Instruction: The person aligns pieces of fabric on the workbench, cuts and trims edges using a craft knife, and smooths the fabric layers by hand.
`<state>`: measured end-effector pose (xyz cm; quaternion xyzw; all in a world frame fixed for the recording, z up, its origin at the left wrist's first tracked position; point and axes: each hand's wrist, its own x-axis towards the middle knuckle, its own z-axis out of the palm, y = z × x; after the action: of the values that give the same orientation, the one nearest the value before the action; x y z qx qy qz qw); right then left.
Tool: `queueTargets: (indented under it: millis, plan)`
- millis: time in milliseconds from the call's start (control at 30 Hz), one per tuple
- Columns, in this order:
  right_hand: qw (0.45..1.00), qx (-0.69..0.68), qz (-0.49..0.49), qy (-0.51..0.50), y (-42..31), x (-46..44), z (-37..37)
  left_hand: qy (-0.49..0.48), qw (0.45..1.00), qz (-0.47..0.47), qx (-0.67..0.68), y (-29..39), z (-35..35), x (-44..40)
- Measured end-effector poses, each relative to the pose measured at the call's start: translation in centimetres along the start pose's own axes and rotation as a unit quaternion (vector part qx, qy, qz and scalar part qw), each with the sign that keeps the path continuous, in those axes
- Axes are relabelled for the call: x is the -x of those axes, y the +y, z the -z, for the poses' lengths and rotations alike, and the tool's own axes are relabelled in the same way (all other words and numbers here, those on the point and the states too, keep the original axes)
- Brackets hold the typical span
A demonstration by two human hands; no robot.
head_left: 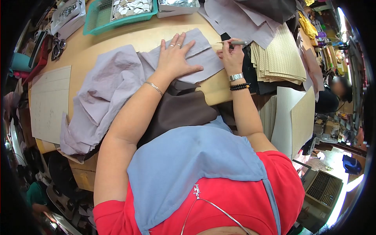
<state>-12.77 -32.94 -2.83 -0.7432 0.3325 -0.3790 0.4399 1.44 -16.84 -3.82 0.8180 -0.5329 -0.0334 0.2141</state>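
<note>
The left hand [175,59] presses open on grey fabric [103,82], flat there, rumpled farther left; the right hand [232,58] grips a pen-like tool [239,43].

the left arm [117,141] reaches forward and angles inward, and the left hand [176,60] lies palm down, its fingers spread wide and its thumb stretched toward the right hand [232,58]. the right forearm [247,109] extends forward with the elbow bent, and the right hand is drawn into a pinch, its fingers curled, apart from the left.
</note>
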Motion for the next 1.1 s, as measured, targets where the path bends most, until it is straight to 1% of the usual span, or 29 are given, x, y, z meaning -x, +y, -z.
queueTargets:
  millis: [67, 100, 200, 233, 333, 367, 433, 533, 567, 633, 667, 700, 733, 767, 800, 833, 867, 933, 1000, 1067, 1100]
  plan:
    - [0.999, -0.042, 0.017, 0.011, -0.7, 0.4, 0.3, 0.002, 1.0, -0.001, 0.001, 0.0, 0.0, 0.0]
    - [0.998, -0.062, 0.033, -0.004, -0.9, 0.5, 0.4, 0.003, 1.0, -0.002, 0.0, 0.0, 0.1, 0.0]
    - [0.976, -0.219, 0.002, -0.016, -2.5, 1.9, -0.2, 0.008, 1.0, -0.004, 0.01, 0.0, 0.0, 0.1]
    - [0.964, -0.259, -0.034, -0.043, -2.9, 2.7, -0.7, 0.012, 1.0, -0.005, 0.013, 0.0, 0.0, 0.1]
    - [0.933, -0.322, -0.122, -0.106, -3.4, 4.9, -2.5, -0.024, 0.998, 0.002, 0.064, -0.3, 0.6, -0.4]
    - [0.929, -0.316, -0.154, -0.111, -3.4, 5.5, -3.0, -0.042, 0.997, -0.011, 0.071, -0.8, 0.7, -0.2]
    - [0.937, -0.286, -0.163, -0.121, -2.2, 5.4, -3.2, -0.077, 0.993, -0.034, 0.084, -2.5, 1.2, 0.6]
    - [0.94, -0.264, -0.169, -0.133, -1.7, 5.6, -3.1, -0.118, 0.993, 0.026, -0.006, -1.6, 5.4, 3.5]
    - [0.939, -0.265, -0.176, -0.132, -1.8, 5.5, -3.0, -0.088, 0.996, 0.027, -0.007, -2.2, 4.8, 4.4]
    - [0.937, -0.268, -0.18, -0.133, -2.3, 4.7, -2.2, -0.062, 0.998, 0.031, -0.002, -2.3, 4.3, 5.2]
    - [0.947, -0.261, -0.154, -0.107, -2.0, 3.9, -1.5, -0.048, 0.998, 0.034, 0.0, -2.4, 4.1, 5.4]
    - [0.95, -0.262, -0.157, -0.063, -1.9, 2.6, -0.2, -0.047, 0.998, 0.033, -0.001, -2.5, 4.0, 5.4]
    - [0.965, -0.25, -0.074, -0.002, -1.2, 0.9, 1.1, -0.046, 0.998, 0.032, -0.002, -2.6, 3.9, 5.4]
    - [0.966, -0.244, -0.053, 0.063, -2.5, -0.1, 2.8, -0.046, 0.998, 0.031, -0.003, -2.7, 3.8, 5.4]
    - [0.945, -0.272, -0.024, 0.177, -2.7, -1.6, 4.3, -0.045, 0.999, 0.031, -0.003, -2.8, 3.7, 5.4]
    - [0.927, -0.292, -0.004, 0.236, -2.6, -2.9, 6.0, -0.044, 0.999, 0.03, -0.003, -2.8, 3.6, 5.4]
    - [0.931, -0.287, 0.016, 0.225, -3.2, -3.4, 7.3, -0.044, 0.999, 0.027, -0.003, -2.8, 3.5, 5.4]
    - [0.948, -0.285, -0.01, 0.144, -3.6, -3.1, 7.4, -0.051, 0.998, 0.029, -0.005, -2.8, 3.6, 5.3]
    - [0.961, -0.26, -0.095, 0.007, -5.0, -0.5, 4.4, -0.053, 0.998, 0.028, -0.002, -2.9, 3.5, 5.2]
    - [0.962, -0.213, -0.117, -0.126, -3.7, 1.9, 1.3, -0.05, 0.998, 0.024, 0.002, -3.1, 3.4, 5.4]
    - [0.958, -0.212, -0.135, -0.141, -3.7, 3.0, -0.3, -0.048, 0.999, 0.023, 0.003, -3.1, 3.5, 5.4]
